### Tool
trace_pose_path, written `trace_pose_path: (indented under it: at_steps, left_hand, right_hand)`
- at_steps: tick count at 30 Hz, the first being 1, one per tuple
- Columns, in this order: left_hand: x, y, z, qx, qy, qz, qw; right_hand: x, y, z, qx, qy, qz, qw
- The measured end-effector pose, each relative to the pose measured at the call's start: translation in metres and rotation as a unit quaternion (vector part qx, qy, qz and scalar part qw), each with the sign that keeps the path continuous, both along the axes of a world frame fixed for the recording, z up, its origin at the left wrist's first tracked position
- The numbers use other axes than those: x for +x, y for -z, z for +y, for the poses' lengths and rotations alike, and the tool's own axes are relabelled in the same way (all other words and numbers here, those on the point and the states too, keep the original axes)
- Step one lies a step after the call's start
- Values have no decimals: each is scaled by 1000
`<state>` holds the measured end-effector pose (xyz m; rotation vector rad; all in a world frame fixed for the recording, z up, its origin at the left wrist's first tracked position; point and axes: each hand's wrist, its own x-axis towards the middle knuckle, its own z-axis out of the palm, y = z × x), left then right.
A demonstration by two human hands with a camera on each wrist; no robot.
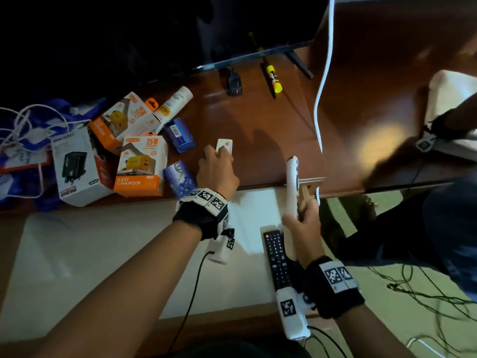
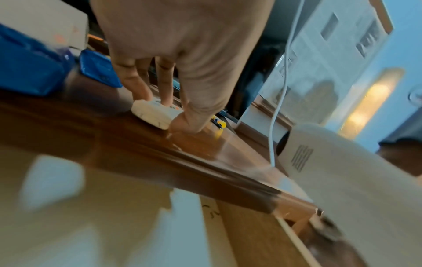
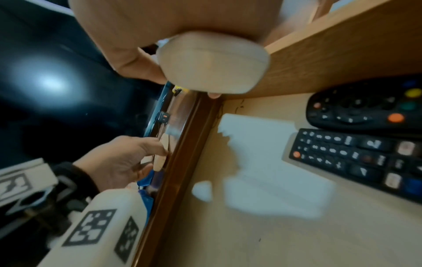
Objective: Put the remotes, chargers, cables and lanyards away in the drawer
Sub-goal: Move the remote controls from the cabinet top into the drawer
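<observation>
Two remotes are already lying in the open drawer (image 1: 144, 244), a slim black remote (image 1: 277, 259) and, in the right wrist view, a rounder black remote (image 3: 365, 106) beside it, both tucked against the right-hand wall, which I judge leaves the pale floor free for the bulkier things. I am holding a long white remote (image 1: 293, 187) in my right hand (image 1: 302, 220), the fingers wrapped round its lower end so it is standing nearly upright above the drawer's right side; gripping it low like that should let me lower it flat alongside the other two.

My left hand (image 1: 216, 174) is reaching across the bench (image 1: 258, 125) to a small white remote (image 1: 224, 146) lying flat near the front edge. The left wrist view is showing the fingers (image 2: 141, 86) pressing down on its top while the thumb is closing on its near edge, so I am pinching it, though it is not yet lifted.

Further left, the boxed chargers (image 1: 140, 166) are sitting in a heap with white cables (image 1: 23, 125) trailing over blue packaging, all still waiting on the bench. I am taking the loose remotes first, I think, because they are nearest the drawer and each needs only one hand.
</observation>
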<state>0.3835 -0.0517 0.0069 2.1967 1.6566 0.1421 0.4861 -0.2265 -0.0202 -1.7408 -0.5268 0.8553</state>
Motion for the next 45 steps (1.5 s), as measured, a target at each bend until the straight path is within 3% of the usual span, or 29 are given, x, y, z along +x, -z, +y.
trace_pose_path:
  at_steps: [5,12,15,19,23,32,45]
  left_hand:
    - [-20,12,-38,-63,-54,-197,977]
    - [-65,37,-89,-143,-31,-281,948]
    - [-82,46,-101,-195,-41,-251,947]
    - [-102,67,-107,-269,-116,-178,939]
    - [-115,88,-105,-281,-138,-75,947]
    - [-112,107,-109,-312,-67,68,945]
    - [-96,108,-117,-337,-38,125,932]
  right_hand:
    - [-10,7,-11,11,14,67,998]
    - [-33,16,-14,-28,-59,97,993]
    - [-40,27,-7,-96,-97,51,989]
    - [-51,39,0,-161,-154,17,975]
    - [-58,47,11,-232,-201,-27,951]
    - [-70,67,23,-337,-367,-175,849]
    - [-57,73,27,-361,-505,-270,736]
